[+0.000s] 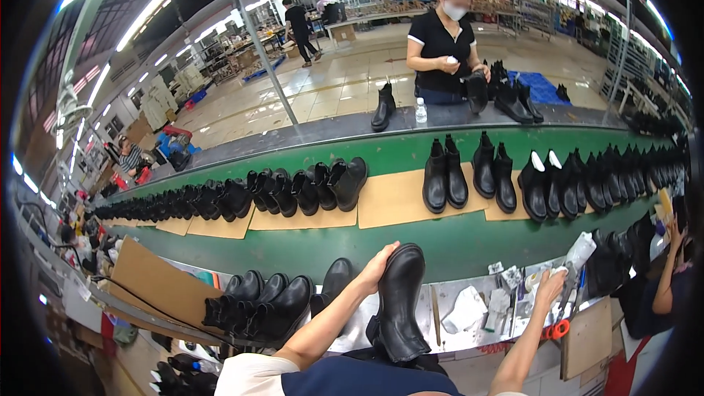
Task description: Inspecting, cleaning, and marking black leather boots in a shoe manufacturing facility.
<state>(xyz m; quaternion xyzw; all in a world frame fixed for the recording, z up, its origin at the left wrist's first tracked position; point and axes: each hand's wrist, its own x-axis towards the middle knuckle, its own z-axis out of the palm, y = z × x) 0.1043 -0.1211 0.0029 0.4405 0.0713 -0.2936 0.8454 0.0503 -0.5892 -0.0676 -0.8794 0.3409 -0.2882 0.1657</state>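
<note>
I am holding a black ankle boot [400, 301] upright with my left hand [376, 268]; my fingers are curled around the top of its shaft and pressing on it from the left side. The boot is standing on the near edge of the metal workbench [440, 323], just in front of the green conveyor belt [455, 246], with its sole toward me.

My right hand [550, 284] is reaching to the right part of the same workbench. It is closing around a white plastic squeeze bottle [577, 257], but I cannot tell how tightly the fingers are gripping it. Near this hand, white rags [466, 312] and small tools are lying on the bench, and orange-handled scissors [557, 330] are hanging at its front edge.

To the left of my boot, more black boots [257, 304] are standing together on the workbench, beside a sheet of brown cardboard [158, 282]. On the green conveyor belt behind the bench, pairs of black boots [445, 176] are resting on cardboard sheets in a long row. On the far side of the belt, a person in a black shirt [440, 48] is standing and handling another boot, and a small water bottle [421, 111] is standing near that person.
</note>
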